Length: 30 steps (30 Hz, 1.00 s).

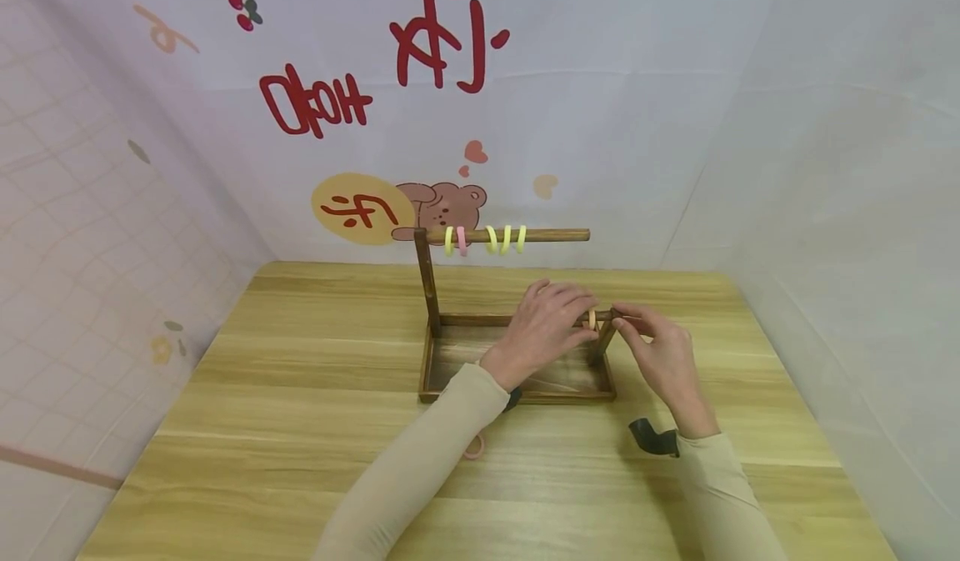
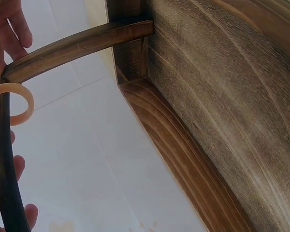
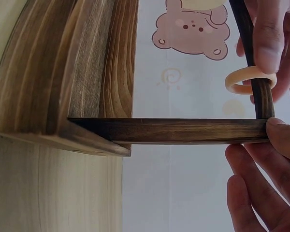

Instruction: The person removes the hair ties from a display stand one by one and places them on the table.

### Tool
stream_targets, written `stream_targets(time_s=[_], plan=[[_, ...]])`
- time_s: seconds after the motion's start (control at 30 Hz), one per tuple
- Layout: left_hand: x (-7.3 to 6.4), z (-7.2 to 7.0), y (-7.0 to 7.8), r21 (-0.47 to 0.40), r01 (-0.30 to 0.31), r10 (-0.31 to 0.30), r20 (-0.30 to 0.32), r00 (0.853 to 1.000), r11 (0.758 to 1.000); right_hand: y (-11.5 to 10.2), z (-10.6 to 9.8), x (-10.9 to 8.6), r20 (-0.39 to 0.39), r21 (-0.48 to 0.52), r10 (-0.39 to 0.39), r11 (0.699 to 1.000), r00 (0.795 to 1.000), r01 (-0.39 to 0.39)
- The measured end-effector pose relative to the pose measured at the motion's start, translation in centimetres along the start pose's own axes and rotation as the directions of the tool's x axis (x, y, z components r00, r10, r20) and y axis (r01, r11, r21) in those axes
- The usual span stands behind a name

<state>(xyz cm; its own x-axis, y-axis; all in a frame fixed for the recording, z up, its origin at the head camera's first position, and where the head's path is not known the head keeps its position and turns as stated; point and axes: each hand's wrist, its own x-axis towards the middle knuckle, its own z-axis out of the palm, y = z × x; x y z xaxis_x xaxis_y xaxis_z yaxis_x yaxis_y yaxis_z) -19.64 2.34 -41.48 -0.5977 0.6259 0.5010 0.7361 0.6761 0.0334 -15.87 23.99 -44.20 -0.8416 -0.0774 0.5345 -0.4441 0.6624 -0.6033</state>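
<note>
Head view: the wooden rack [image 1: 558,396] stands upright on the surface [image 1: 315,361], the long axis of its base running left to right. From its tall left post [image 1: 427,282], the upper rod [image 1: 558,234] extends with its free end pointing right, carrying a pink ring [image 1: 461,242] among four yellow rings [image 1: 506,239]. The lower rod [image 1: 603,316] runs left from the short right post [image 1: 602,343], parallel to the base; its far end is hidden behind the left hand [image 1: 546,328]. An orange ring [image 1: 592,319] sits around this rod near the post, nearly edge-on, its hole facing along the rod. The right hand [image 1: 666,359] has its grip clamped on the rack's corner, thumb and fingers on the post top. Another pink ring [image 1: 474,457] lies on the surface, partly covered by the left sleeve [image 1: 420,461].

Left wrist view: the short post slants to a joint at upper left, and the lower rod drops from it down the picture. The orange ring hangs round the rod just beside that joint.

Right wrist view: the post lies level and the lower rod rises from its end. Left-hand digits straddle the rod, one overlapping the ring; whether that grip pinches it, I cannot tell.
</note>
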Motion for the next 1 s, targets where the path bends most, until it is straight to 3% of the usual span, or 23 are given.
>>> stream_targets(time_s=[0.33, 1.0], plan=[[0.10, -0.03, 0.25, 0.046, 0.043, -0.047, 0.074, 0.996, 0.998, -0.22, -0.01, 0.02, -0.007, -0.001, 0.014, 1.000, 1.000, -0.014], [-0.34, -0.51, 0.01, 0.000, 0.069, -0.069, 0.067, 0.995, 0.998, -0.17, 0.03, 0.05, -0.008, -0.003, 0.002, 1.000, 1.000, -0.002]])
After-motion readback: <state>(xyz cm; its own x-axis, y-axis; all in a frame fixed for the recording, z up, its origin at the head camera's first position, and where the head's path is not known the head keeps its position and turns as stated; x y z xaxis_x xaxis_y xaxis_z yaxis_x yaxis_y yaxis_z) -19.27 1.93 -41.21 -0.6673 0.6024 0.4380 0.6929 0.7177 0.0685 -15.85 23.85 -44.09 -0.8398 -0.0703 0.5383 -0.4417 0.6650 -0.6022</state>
